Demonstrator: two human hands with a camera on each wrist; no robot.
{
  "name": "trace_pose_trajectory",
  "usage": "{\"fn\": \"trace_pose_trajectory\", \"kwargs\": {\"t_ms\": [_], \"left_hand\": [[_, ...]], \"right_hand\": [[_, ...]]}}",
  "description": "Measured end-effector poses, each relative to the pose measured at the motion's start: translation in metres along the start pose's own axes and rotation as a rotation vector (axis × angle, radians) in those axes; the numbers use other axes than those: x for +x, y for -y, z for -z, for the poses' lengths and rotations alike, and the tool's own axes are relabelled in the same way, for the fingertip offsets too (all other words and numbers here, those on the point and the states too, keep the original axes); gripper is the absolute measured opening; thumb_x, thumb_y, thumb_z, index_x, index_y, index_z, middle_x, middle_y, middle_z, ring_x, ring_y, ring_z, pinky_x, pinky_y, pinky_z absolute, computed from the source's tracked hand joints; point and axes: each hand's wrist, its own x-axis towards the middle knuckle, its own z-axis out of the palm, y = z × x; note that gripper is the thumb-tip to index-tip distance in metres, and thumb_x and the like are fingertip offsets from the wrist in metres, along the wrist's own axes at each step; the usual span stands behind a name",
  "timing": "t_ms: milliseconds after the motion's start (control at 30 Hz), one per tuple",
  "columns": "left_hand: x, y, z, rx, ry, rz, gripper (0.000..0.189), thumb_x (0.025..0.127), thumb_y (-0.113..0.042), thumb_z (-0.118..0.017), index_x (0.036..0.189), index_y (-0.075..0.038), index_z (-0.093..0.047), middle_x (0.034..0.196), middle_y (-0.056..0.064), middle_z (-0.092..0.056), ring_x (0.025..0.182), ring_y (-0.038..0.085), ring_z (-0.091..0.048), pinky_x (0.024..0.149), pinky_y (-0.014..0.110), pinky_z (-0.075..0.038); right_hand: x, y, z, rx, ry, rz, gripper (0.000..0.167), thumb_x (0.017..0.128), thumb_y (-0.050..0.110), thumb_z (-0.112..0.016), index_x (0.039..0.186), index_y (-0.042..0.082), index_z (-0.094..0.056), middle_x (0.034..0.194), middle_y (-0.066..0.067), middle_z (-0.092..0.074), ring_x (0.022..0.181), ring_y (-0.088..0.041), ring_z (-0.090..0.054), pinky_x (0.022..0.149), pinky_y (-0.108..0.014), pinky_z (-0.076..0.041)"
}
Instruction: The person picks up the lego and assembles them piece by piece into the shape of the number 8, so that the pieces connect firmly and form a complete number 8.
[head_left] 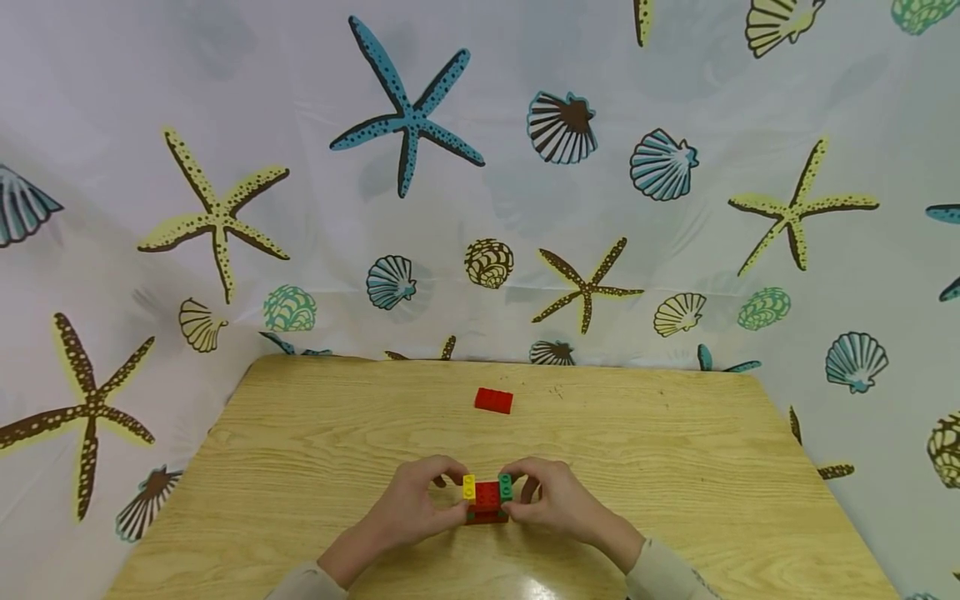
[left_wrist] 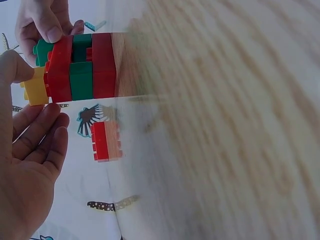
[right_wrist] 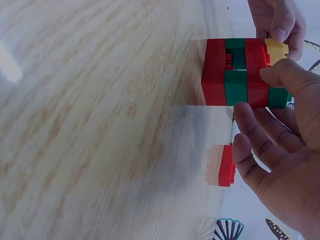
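A small stack of toy building bricks stands on the table between both hands. Its red bottom brick [left_wrist: 104, 65] carries two green bricks with a gap between them, one of them the near green brick [left_wrist: 81, 81]. Over these lies an upper red brick [head_left: 487, 496]. A yellow brick [head_left: 468, 487] sits on its left end, and my left hand [head_left: 420, 504] pinches it between thumb and fingers. At the right end my right hand [head_left: 551, 500] grips the top green brick [head_left: 506, 487], its thumb also against the upper red brick in the right wrist view.
A loose red brick [head_left: 494, 401] lies farther back on the wooden table [head_left: 337, 433]. Behind and at both sides hangs a white curtain [head_left: 480, 208] printed with starfish and shells, meeting the table's back edge.
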Motion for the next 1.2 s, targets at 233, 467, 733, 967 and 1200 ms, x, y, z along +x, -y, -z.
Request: {"fn": "trace_pose_trajectory", "kwargs": {"t_ms": [233,467,733,967,1200], "left_hand": [[0.0005,0.0007,-0.001,-0.004,0.0,0.003,0.026,0.085,-0.012,-0.081,0.109,-0.019,-0.073,0.101,-0.006,-0.076,0.089,0.02,-0.073,0.078,0.036,-0.061],[0.0001,0.0023,-0.0009,-0.013,0.004,0.018,0.027,0.084,-0.012,-0.083,0.108,-0.021,-0.074,0.101,-0.007,-0.077,0.09,0.02,-0.073,0.079,0.038,-0.061],[0.0011,0.0031,0.0003,-0.015,0.013,0.029,0.026,0.084,-0.014,-0.084,0.108,-0.022,-0.076,0.104,-0.006,-0.078,0.092,0.019,-0.075,0.08,0.036,-0.061],[0.0011,0.006,0.0019,-0.003,0.027,0.023,0.026,0.083,-0.015,-0.086,0.108,-0.02,-0.077,0.104,-0.005,-0.078,0.093,0.019,-0.074,0.08,0.035,-0.061],[0.0008,0.0087,0.0004,0.005,0.029,0.037,0.026,0.082,-0.014,-0.085,0.107,-0.02,-0.078,0.104,-0.006,-0.078,0.092,0.02,-0.074,0.081,0.036,-0.061]], "right_hand": [[0.0,0.0011,0.0009,-0.004,0.001,-0.001,0.04,0.097,0.021,-0.078,0.131,0.003,-0.069,0.113,-0.006,-0.072,0.079,-0.005,-0.063,0.067,-0.022,-0.053],[-0.0003,0.0013,0.0019,-0.001,0.006,-0.006,0.04,0.098,0.021,-0.077,0.132,0.003,-0.069,0.114,-0.006,-0.072,0.079,-0.005,-0.063,0.068,-0.022,-0.054],[0.0,0.0025,0.0019,-0.002,0.006,-0.008,0.04,0.097,0.022,-0.078,0.131,0.003,-0.069,0.118,-0.007,-0.072,0.08,-0.006,-0.064,0.068,-0.022,-0.053],[0.0,0.0026,0.0011,-0.01,0.008,-0.008,0.041,0.097,0.022,-0.078,0.132,0.003,-0.069,0.113,-0.008,-0.072,0.078,-0.005,-0.063,0.066,-0.022,-0.053],[-0.0007,0.001,0.0012,-0.024,0.002,-0.02,0.041,0.097,0.023,-0.078,0.133,0.006,-0.069,0.115,-0.004,-0.072,0.08,-0.005,-0.064,0.067,-0.022,-0.054]]}}
